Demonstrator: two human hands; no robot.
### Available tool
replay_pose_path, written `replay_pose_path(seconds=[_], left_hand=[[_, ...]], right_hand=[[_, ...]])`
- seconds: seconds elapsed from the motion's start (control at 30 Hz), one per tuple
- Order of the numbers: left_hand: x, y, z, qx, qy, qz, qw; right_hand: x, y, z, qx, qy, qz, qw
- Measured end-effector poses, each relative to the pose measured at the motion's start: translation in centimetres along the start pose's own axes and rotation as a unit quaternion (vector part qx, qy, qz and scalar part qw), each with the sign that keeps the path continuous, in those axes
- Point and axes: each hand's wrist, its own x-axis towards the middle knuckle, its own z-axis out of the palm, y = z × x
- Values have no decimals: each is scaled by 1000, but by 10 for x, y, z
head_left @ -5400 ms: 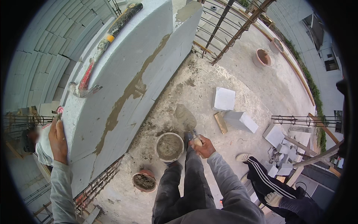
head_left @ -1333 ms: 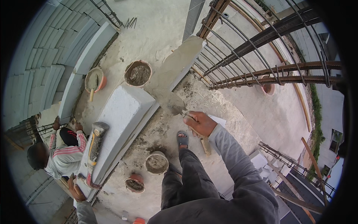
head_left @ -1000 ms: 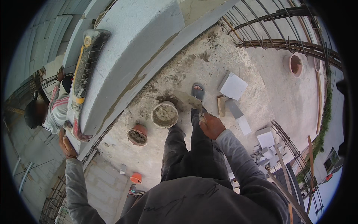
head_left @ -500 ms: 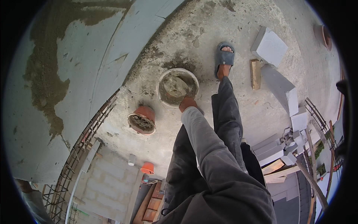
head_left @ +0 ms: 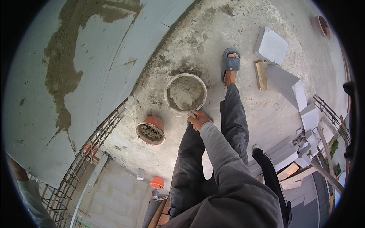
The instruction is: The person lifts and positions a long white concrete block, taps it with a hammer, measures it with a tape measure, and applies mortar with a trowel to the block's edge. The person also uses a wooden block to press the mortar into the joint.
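My right hand (head_left: pixel 198 121) is closed round the mortar-smeared handle of a trowel (head_left: pixel 193 113), at the near rim of a round pale bucket (head_left: pixel 166 95). The trowel's blade cannot be made out against the wet grey mortar (head_left: pixel 185 94) in the bucket. At the far left rim of the picture, my left hand (head_left: pixel 17 170) is beside the edge of a large pale wall (head_left: pixel 34 125); its fingers are hidden. Wet mortar (head_left: pixel 62 72) is smeared on the wall's face.
An orange bucket (head_left: pixel 152 125) of mortar stands near the pale one, with a smaller orange bucket (head_left: pixel 157 182) further back. Pale blocks (head_left: pixel 270 46), a wood offcut (head_left: pixel 261 75) and stacked blocks (head_left: pixel 279 154) lie on the right. Rebar cages (head_left: pixel 102 131) run along the wall.
My right hand has drawn back from inside the bucket to its near rim, and the grip now shows. The mortar surface looks smoother and fuller. The whole view has shifted slightly.
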Motion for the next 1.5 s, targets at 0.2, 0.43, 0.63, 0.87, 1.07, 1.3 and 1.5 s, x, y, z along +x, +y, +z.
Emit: replay_pose_path(seconds=[0.2, 0.43, 0.63, 0.87, 1.07, 1.3, 1.5], left_hand=[[4, 64, 83, -173, -47, 10, 984], [-15, 137, 100, -43, 2, 32, 999], [-14, 137, 98, -23, -25, 21, 999], [-18, 154, 88, 103, -58, 15, 993], [-19, 168, 86, 148, -61, 7, 987], [-18, 178, 86, 145, -70, -2, 987], [-22, 176, 84, 169, -69, -13, 983]], right_hand=[[-146, -112, -77, -73, -3, -201, 977], [-257, -309, -165, 12, 63, -387, 920], [-268, -466, -217, -45, 159, -475, 864], [-215, -551, -207, -199, 255, -515, 794], [-264, -530, -218, -238, 243, -500, 796], [-255, -599, -265, -287, 195, -505, 791], [-261, -644, -255, -288, 88, -446, 843]])
